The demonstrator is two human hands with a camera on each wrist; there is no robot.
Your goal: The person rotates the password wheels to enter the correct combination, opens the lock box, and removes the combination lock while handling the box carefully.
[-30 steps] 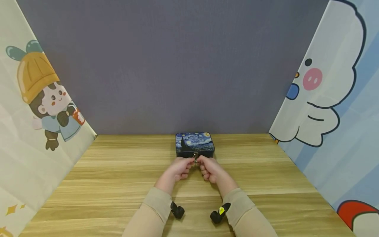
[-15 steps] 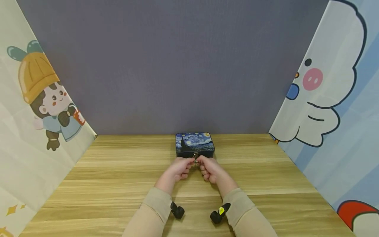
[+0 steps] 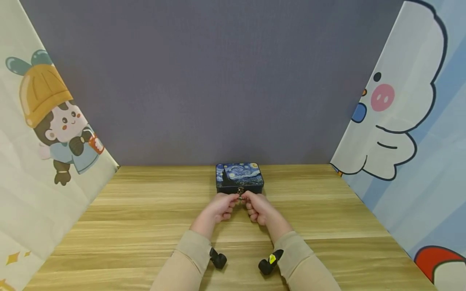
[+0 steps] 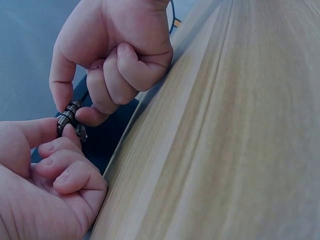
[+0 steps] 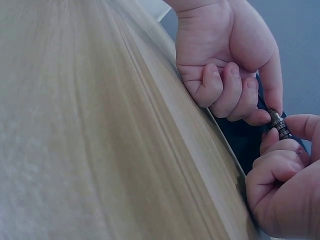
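Observation:
A small metal tin box point(image 3: 239, 174) with a swirling blue night-sky painting on its lid sits at the back of the table, lid down. At its front latch hangs a small combination padlock point(image 4: 68, 116) with ridged number dials. My left hand point(image 3: 222, 206) pinches one end of the padlock between thumb and index finger. The other end is pinched the same way by my right hand point(image 3: 258, 207). On both hands the remaining fingers are curled in. Fingertips hide part of the padlock point(image 5: 280, 125) in every view.
The wood-grain table point(image 3: 153, 226) stretches out on both sides of the arms. Behind the box rises a grey wall panel point(image 3: 233, 81). Cartoon-printed sheets flank the table on the left point(image 3: 22, 182) and right point(image 3: 400, 194).

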